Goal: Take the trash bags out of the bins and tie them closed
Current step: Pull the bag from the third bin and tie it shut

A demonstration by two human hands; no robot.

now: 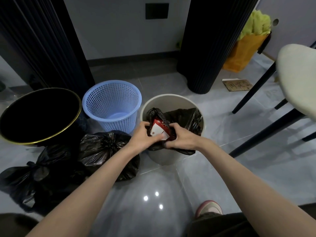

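Just right of centre, a beige bin (162,158) stands on the grey tile floor (213,168) with a black bag (186,118) inside it. The bag is thin, glossy and crinkled; its far side stands bunched up inside the bin, while its near edge spills over the near rim. Through the bag's open mouth shows a red-and-white carton (158,129).

The left hand (142,136) has its fingers curled round the mouth's left edge. The right hand (182,136) clenches a gathered fold of plastic on the right edge. The two hands are close together over the near side of the bin, with the carton between them.

Left of the beige bin, on the floor, lies a tied bag (104,149), knotted at the top. A second tied bag (34,175) lies nearer and further left, touching the first. Beyond them stand a blue basket (111,103) with no liner and, at far left, a black bin (39,115) with a gold rim. A white chair (297,79) with dark legs stands at right.
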